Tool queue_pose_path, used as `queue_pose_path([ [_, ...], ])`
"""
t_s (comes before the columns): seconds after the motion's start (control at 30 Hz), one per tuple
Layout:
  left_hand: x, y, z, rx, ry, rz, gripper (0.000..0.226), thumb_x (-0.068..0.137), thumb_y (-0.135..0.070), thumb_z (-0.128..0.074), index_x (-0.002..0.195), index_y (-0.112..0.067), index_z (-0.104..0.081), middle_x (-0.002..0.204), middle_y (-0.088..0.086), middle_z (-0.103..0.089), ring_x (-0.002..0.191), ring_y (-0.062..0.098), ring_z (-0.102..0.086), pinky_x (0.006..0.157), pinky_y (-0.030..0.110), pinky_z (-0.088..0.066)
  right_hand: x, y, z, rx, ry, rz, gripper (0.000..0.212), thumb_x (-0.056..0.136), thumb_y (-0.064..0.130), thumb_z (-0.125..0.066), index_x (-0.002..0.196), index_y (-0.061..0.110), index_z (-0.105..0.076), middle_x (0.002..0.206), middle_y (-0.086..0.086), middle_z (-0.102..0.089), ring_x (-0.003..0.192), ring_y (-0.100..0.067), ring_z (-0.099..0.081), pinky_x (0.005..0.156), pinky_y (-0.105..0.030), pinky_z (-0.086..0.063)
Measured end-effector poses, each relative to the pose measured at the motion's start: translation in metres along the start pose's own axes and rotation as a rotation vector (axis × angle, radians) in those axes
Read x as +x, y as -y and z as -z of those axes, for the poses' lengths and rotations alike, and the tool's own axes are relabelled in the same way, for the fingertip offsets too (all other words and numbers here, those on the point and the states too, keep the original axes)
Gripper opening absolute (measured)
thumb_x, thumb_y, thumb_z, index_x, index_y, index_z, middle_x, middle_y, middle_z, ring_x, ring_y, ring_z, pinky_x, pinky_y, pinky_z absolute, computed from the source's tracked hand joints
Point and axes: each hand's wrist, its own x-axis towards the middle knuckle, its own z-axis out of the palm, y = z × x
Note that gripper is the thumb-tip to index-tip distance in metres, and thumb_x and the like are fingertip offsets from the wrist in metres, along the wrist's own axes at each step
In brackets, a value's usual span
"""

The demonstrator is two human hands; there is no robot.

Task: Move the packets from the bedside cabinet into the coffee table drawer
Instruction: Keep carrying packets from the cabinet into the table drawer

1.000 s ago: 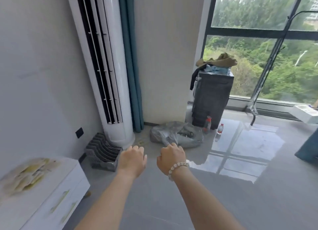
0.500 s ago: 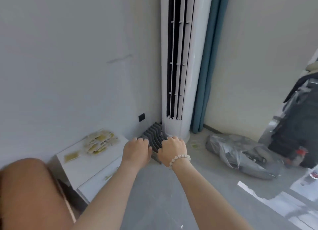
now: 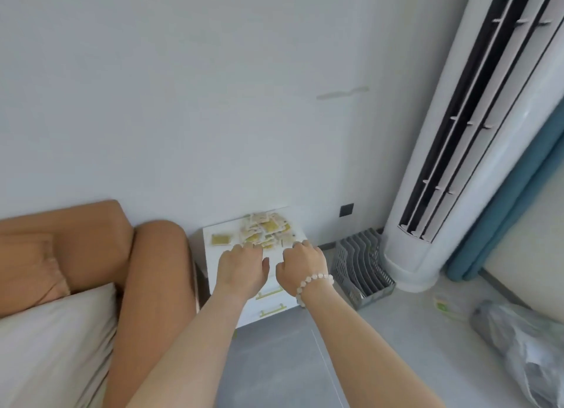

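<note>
Packets (image 3: 265, 230) lie in a loose yellow-and-white heap on top of the white bedside cabinet (image 3: 213, 255), toward its back right corner by the wall. One more packet (image 3: 220, 239) lies alone on the left part of the same top, apart from the heap.

At the far left, pale bedding (image 3: 52, 346) fills the lower corner, with brown padded upholstery (image 3: 91, 240) rising behind and beside it. The cabinet stands just right of that padding, against the wall, and its two drawer fronts show yellow-green handles.

Both bare forearms reach over the cabinet from below. The left hand (image 3: 242, 267) hangs over the cabinet top with its back to the camera, fingers curled under into a loose fist and nothing visible in its grip; its knuckles are at the near edge of the heap, though contact cannot be told. The right hand (image 3: 302, 266), close beside it, is curled the same way with nothing seen in it, and a pale bead bracelet (image 3: 314, 281) circles its wrist.

Further right, a grey file rack (image 3: 363, 270) sits on the floor beneath a black wall socket (image 3: 346, 210). A tall white air conditioner (image 3: 457, 163) stands next, then a teal curtain (image 3: 503, 218), and a crumpled plastic bag (image 3: 525, 346) lies at the right edge.
</note>
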Motion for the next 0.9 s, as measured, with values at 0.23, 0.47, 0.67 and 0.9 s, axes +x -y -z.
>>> queue_pose_path([
  [0.23,0.052,0.060,-0.022,-0.005,0.044,0.090,0.036,0.099,-0.038,-0.030,0.112,-0.016,-0.056,0.111,0.000,-0.060,0.103,0.020,-0.058,0.071,0.030,-0.038,0.081,0.037,-0.011,-0.040,0.058,0.084,0.035,0.094,0.024,-0.034,0.104,0.008,-0.063,0.110,-0.008,-0.059,0.110,-0.025,-0.047,0.095,-0.035,-0.036],
  [0.47,0.120,0.105,-0.042,-0.047,0.029,0.137,0.032,0.098,-0.037,-0.033,0.113,-0.016,-0.052,0.112,-0.001,-0.059,0.104,0.020,-0.059,0.070,0.028,-0.037,0.163,0.051,-0.018,-0.053,0.074,0.095,0.033,0.094,0.023,-0.035,0.104,0.007,-0.062,0.109,-0.009,-0.060,0.111,-0.024,-0.047,0.091,-0.033,-0.036],
  [0.67,0.166,0.127,-0.069,-0.062,0.112,0.132,0.032,0.099,-0.036,-0.033,0.112,-0.015,-0.053,0.112,0.000,-0.059,0.103,0.020,-0.059,0.074,0.029,-0.040,0.210,0.051,-0.035,-0.048,0.095,0.032,0.029,0.094,0.024,-0.035,0.097,0.011,-0.060,0.107,-0.008,-0.059,0.108,-0.023,-0.049,0.088,-0.032,-0.035],
  [0.9,0.225,0.120,-0.083,-0.179,0.139,0.137,0.031,0.098,-0.035,-0.034,0.108,-0.013,-0.053,0.110,0.002,-0.056,0.101,0.023,-0.059,0.077,0.032,-0.044,0.250,0.016,-0.048,-0.071,0.171,-0.073,0.027,0.094,0.026,-0.035,0.097,0.013,-0.058,0.108,-0.006,-0.059,0.106,-0.023,-0.049,0.085,-0.032,-0.036],
])
